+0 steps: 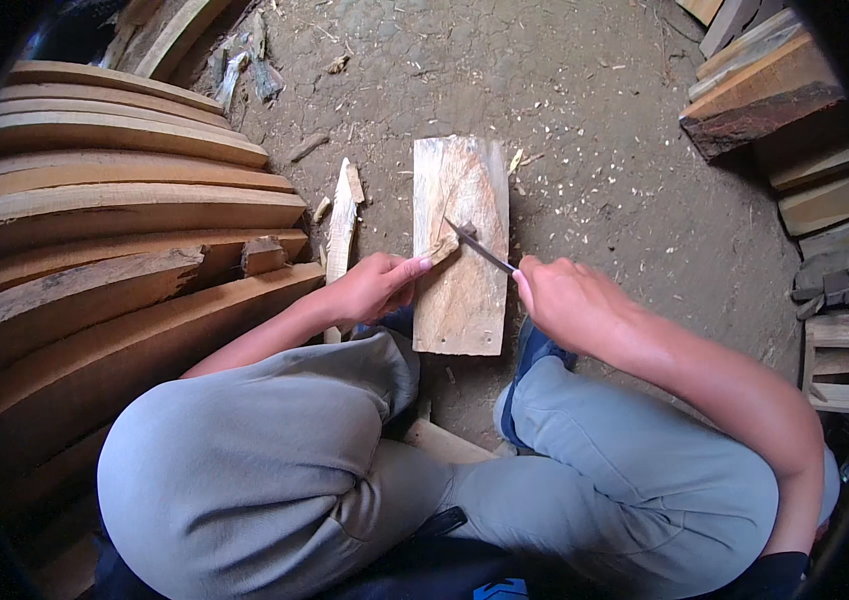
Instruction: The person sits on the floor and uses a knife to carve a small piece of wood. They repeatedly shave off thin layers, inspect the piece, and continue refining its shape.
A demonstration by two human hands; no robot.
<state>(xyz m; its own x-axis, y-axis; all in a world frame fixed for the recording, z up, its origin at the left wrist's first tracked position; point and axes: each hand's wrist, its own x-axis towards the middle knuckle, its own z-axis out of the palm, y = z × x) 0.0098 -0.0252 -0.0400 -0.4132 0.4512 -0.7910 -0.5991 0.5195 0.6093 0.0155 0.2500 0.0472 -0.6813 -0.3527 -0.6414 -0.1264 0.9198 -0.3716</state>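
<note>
A pale, flat wooden board (462, 315) lies lengthwise in front of me, between my feet. My left hand (373, 288) is closed around a small piece of wood (441, 250), thumb on top, and its far end rests over the middle of the board. In my right hand (573, 302) is a knife (488, 252), its thin dark blade slanting up and left across the board. The blade passes at the far end of the wood piece; whether it is cutting in cannot be told. My right fingers hide the handle. Beside the blade sits a small dark lump (469, 230).
Thick wooden planks (135, 212) are stacked along the left. Cut timber (765, 95) is piled at the right, above a slatted wooden piece (845, 360). A pointed wood offcut (342, 225) lies left of the board. Chips and shavings litter the dirt floor (605, 130).
</note>
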